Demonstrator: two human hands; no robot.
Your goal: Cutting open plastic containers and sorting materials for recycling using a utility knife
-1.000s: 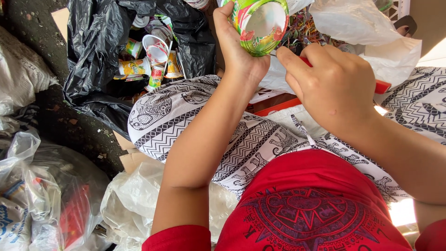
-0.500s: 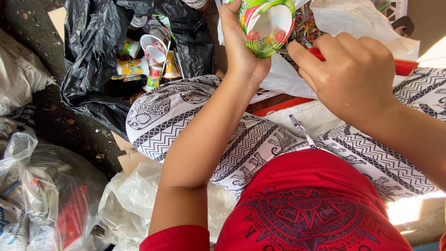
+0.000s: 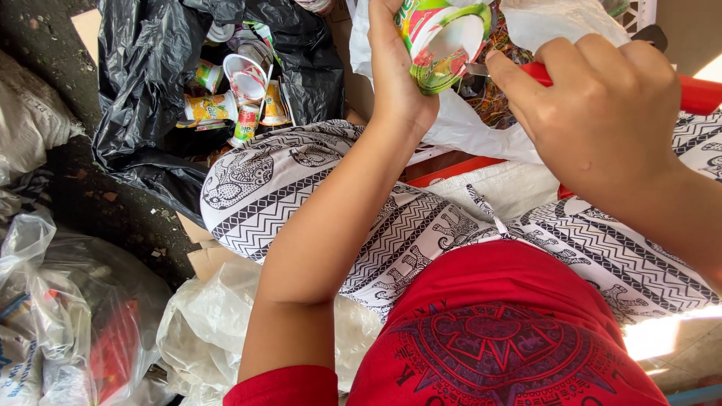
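Observation:
My left hand (image 3: 397,69) grips a green and white plastic cup (image 3: 442,41) with a colourful printed label, held up at the top of the view with its open mouth turned toward me. My right hand (image 3: 602,113) is closed around a red-handled tool (image 3: 696,94) whose metal tip touches the cup's rim. Both hands are above my lap, which is covered by black and white patterned trousers (image 3: 301,180). I wear a red shirt (image 3: 496,331).
An open black rubbish bag (image 3: 143,98) at upper left holds several similar printed cups (image 3: 241,83). Clear and white plastic bags (image 3: 68,323) lie at lower left. A white sack (image 3: 466,124) and a red edge (image 3: 451,171) sit beyond my knees.
Both hands have risen toward the top of the view with the cup. The red-handled tool has come into sight in my right hand, with its tip now at the cup's rim.

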